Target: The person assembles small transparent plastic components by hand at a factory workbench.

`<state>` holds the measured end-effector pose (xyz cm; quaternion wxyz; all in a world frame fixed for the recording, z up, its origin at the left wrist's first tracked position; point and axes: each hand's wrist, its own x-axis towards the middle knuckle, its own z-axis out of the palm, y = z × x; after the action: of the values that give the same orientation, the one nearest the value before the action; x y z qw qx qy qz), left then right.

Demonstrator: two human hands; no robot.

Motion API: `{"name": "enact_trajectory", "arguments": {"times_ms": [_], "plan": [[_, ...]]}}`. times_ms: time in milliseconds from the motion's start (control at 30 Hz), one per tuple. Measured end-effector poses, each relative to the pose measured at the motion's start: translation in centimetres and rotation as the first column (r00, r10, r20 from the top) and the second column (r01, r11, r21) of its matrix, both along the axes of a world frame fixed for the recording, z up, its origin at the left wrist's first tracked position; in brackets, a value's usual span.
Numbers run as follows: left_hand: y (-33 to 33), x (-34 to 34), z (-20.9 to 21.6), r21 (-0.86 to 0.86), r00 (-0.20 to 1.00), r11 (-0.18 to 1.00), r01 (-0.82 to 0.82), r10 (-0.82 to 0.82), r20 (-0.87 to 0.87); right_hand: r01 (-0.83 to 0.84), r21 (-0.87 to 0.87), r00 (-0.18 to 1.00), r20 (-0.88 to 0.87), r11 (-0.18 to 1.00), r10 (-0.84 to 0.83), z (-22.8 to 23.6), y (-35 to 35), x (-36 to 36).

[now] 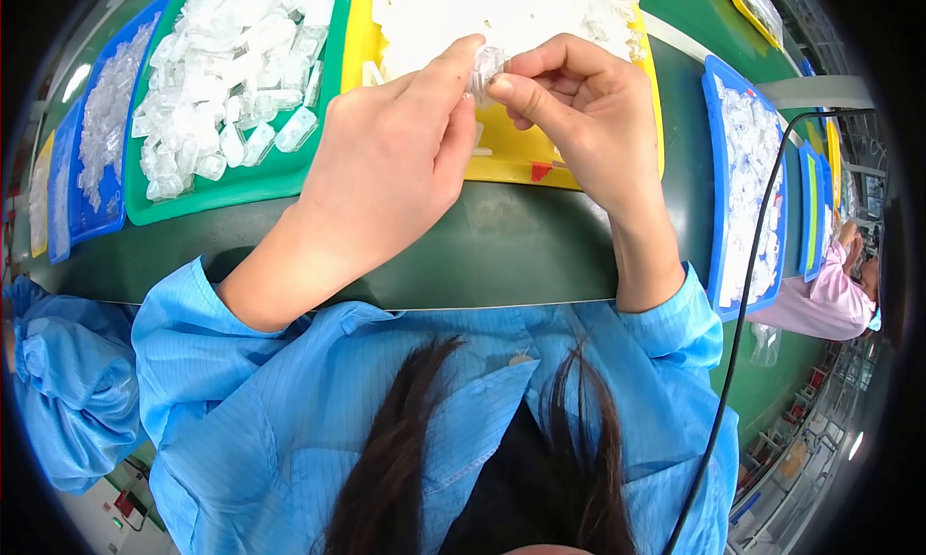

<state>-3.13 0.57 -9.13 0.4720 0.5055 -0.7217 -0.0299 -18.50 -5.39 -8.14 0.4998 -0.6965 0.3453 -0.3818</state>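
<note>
My left hand (391,155) and my right hand (584,102) meet above a yellow tray (526,167). Between their fingertips is a small clear plastic piece (487,68). The left thumb and forefinger grip it from one side, while the right thumb and forefinger pinch its other side. Small white parts (540,10) fill the yellow tray, bright and hard to tell apart. Left of it, a green tray (217,203) holds a heap of clear plastic pieces (236,82) like the one in my fingers. The fingers partly hide the held piece.
Blue trays of small clear parts stand at the left (111,203) and right (719,169) on the dark green table (463,256). A black cable (752,285) hangs down on the right. Co-workers sit nearby, one in a blue sleeve (77,391), one in pink (820,299).
</note>
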Motion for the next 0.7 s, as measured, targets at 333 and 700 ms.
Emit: {"name": "enact_trajectory", "arguments": {"times_ms": [333,700], "plan": [[-0.1,0.0,-0.1,0.169,0.985,0.978,0.123,-0.099,-0.143,0.016,0.022,0.998,0.055,1.0,-0.017,-0.7,-0.1,0.2],[0.4,0.3,0.9,0.49,0.911,0.836,0.246,-0.026,-0.412,0.064,-0.046,0.998,0.029,0.997,-0.063,-1.4,0.2,0.9]]}}
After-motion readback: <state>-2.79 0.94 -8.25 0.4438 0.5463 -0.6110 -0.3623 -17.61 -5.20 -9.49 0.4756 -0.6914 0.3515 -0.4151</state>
